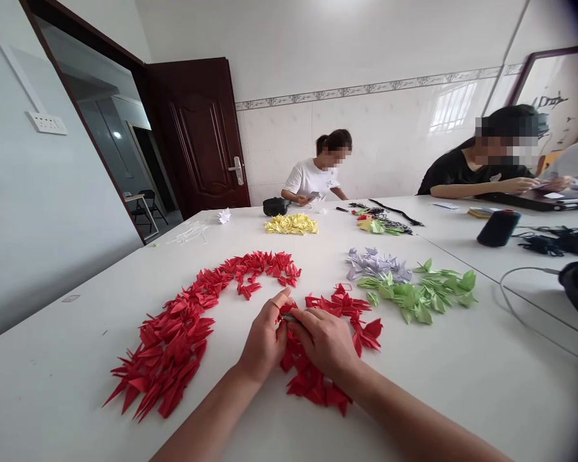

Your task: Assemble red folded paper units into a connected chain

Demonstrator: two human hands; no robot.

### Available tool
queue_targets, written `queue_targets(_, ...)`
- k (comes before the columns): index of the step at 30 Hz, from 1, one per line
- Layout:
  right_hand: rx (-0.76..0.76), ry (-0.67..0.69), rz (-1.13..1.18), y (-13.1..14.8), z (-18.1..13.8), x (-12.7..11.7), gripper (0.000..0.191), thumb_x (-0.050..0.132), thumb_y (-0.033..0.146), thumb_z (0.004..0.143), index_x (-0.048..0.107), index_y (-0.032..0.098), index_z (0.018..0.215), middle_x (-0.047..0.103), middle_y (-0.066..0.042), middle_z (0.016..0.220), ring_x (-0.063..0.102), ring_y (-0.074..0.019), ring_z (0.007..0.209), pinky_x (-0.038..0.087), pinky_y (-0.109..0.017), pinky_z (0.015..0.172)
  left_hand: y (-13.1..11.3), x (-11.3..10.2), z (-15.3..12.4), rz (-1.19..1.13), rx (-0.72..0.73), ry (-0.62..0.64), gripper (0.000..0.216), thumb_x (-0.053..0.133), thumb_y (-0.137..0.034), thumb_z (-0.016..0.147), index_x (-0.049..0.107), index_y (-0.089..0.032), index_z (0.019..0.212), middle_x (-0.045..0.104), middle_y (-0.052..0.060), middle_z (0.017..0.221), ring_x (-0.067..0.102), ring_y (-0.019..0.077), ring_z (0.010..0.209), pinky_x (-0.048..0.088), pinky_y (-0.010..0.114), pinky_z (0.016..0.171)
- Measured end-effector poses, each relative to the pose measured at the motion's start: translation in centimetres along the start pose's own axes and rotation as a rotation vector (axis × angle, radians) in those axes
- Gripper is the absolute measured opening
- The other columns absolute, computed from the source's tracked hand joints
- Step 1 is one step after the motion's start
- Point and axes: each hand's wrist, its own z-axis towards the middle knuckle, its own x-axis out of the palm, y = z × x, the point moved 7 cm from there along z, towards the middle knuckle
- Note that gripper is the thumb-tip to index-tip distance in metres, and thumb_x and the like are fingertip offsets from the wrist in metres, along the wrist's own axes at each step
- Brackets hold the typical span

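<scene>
My left hand (266, 340) is closed with its thumb and fingers on a red folded paper crane (284, 309). From the other side my right hand (325, 340) meets it, fingers bent over the same spot. Between the fingertips shows a small greyish thing, too hidden to name. Under and around my right hand lies a loose pile of red paper cranes (313, 385). A long curved heap of red paper cranes (178, 340) spreads to the left of my hands.
Purple (378, 264) and green folded papers (419, 295) lie to the right, yellow ones (291, 224) farther back. A black thread spool (498, 228) stands near a cable (505, 289). Two people (313, 176) sit across the white table (77, 366); another person's arm shows at far right.
</scene>
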Motion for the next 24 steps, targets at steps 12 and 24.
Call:
queue_targets(12, -0.047, -0.075, 0.027, 0.4, -0.1, -0.7, 0.027, 0.040, 0.030, 0.088, 0.063, 0.019, 0.099, 0.065, -0.005, 0.075, 0.059, -0.0129, 0.063, 0.040, -0.020, 0.053, 0.9, -0.8, 0.1, -0.114, -0.130, -0.067, 0.049, 0.047, -0.014, 0.076, 0.044, -0.021, 0.124, 0.058, 0.009, 0.115, 0.054, 0.0191, 0.106, 0.042, 0.036, 0.092)
queue_targets(24, 0.165, -0.062, 0.074, -1.8, 0.0, -0.8, 0.023, 0.045, 0.031, 0.086, 0.061, 0.024, 0.101, 0.067, -0.002, 0.087, 0.062, -0.0139, 0.074, 0.046, -0.021, 0.067, 4.7, -3.1, 2.1, 0.181, -0.178, -0.193, 0.030, 0.048, -0.037, 0.076, 0.062, -0.018, 0.096, 0.060, 0.009, 0.105, 0.051, 0.0231, 0.105, 0.040, 0.034, 0.090)
